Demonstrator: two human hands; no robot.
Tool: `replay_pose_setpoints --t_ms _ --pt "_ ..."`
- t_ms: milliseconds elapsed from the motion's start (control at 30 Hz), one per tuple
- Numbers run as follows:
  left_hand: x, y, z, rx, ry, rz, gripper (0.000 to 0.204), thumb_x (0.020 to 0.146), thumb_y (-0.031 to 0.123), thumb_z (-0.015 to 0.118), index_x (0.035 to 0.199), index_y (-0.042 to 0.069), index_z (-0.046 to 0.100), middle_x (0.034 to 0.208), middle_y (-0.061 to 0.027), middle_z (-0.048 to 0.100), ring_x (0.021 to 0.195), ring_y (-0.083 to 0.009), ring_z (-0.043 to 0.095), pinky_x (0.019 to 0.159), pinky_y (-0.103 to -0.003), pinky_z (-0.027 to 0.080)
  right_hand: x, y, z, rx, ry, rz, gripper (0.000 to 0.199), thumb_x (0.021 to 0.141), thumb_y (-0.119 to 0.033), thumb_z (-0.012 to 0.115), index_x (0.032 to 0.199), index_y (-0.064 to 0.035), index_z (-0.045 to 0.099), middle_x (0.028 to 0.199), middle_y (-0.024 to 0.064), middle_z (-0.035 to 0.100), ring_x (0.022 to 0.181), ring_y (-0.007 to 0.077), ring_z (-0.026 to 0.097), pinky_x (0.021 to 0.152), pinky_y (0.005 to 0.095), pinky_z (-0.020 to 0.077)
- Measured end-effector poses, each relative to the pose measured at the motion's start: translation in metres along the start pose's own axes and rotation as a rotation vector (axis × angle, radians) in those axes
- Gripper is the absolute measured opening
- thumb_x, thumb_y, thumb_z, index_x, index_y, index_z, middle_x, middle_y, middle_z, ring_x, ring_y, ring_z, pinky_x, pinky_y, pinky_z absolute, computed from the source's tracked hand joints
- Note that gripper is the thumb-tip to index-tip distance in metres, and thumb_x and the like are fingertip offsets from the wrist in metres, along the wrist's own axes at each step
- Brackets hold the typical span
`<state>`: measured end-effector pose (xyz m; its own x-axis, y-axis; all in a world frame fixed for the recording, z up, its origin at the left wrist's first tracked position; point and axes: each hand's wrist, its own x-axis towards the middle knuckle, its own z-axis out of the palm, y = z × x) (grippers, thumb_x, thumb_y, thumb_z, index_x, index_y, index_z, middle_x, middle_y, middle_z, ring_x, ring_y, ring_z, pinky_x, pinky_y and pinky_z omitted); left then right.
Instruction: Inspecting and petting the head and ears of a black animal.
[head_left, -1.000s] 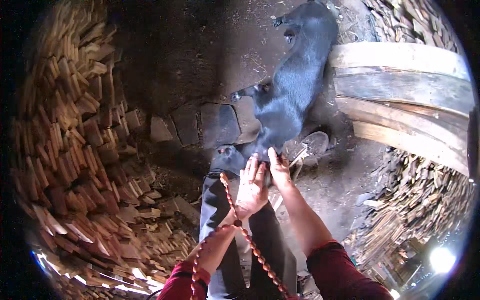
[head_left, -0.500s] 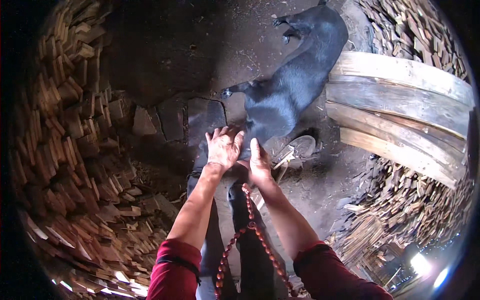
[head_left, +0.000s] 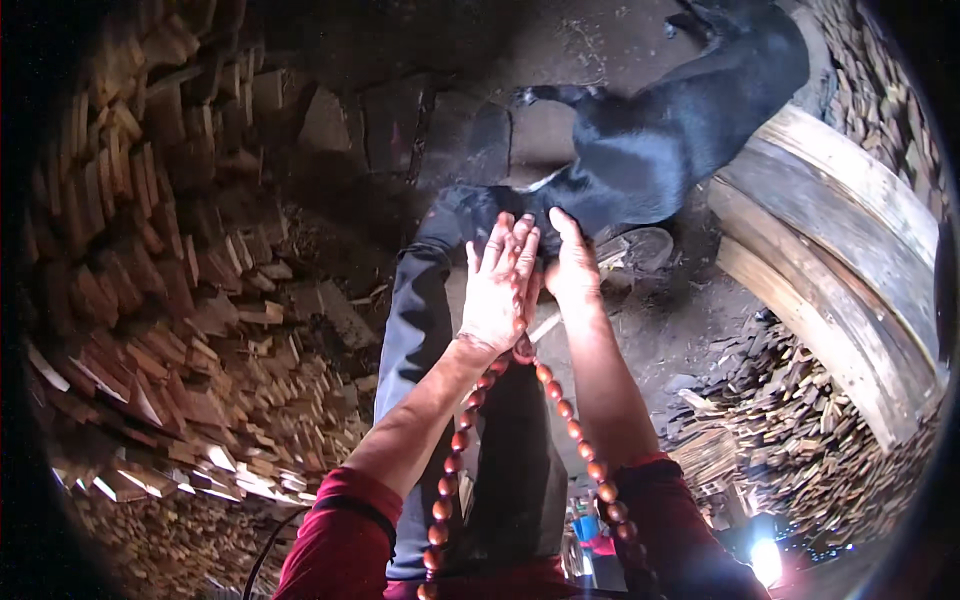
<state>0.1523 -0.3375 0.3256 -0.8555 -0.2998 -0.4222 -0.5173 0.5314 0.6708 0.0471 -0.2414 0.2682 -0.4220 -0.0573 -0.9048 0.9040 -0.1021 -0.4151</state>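
Note:
A large black short-haired animal lies stretched on the ground ahead and to the right; its kind is not certain. My left hand, fingers stretched out and slightly apart, is in front of its head end, which the hands partly hide. Beside it, my right hand has its thumb raised, and its other fingers run partly behind the left hand. No held thing shows in either hand. I cannot tell whether they touch the animal. A strand of reddish-brown beads hangs between my forearms, its upper end overlapping my left hand.
Stacked split wood lines the left side, and more wood pieces lie at the right. Long bent-looking planks lie beside the animal. A round pale object rests near its front. Flat slabs are set in the dirt floor.
The view has shifted, so the animal now appears higher and farther right. My hands have come together, with the left fingers less spread. The beads have swung up toward my wrists.

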Motion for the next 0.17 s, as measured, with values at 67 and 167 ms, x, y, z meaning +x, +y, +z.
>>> replay_pose_setpoints --t_ms 67,167 --pt "-0.005 0.007 -0.005 -0.078 0.233 0.029 0.048 0.079 0.005 0.064 0.127 -0.005 0.062 0.138 -0.0191 0.058 0.133 -0.0397 0.05 0.115 -0.054 0.034 0.003 0.007 -0.011 0.097 -0.061 0.058 0.025 0.085 -0.013 0.077 0.107 -0.0034 0.068 0.105 0.0058 0.069 0.095 0.0186 0.065 0.086 0.0338 0.0543" --pt "-0.014 0.004 -0.001 -0.033 0.189 0.035 0.06 0.072 0.003 0.067 0.131 -0.003 0.059 0.143 -0.0183 0.054 0.135 -0.0386 0.048 0.114 -0.052 0.037 0.002 0.014 -0.024 0.111 -0.061 0.236 0.027 0.086 -0.012 0.075 0.11 -0.0025 0.067 0.107 0.0077 0.07 0.097 0.0214 0.066 0.088 0.0358 0.0552"
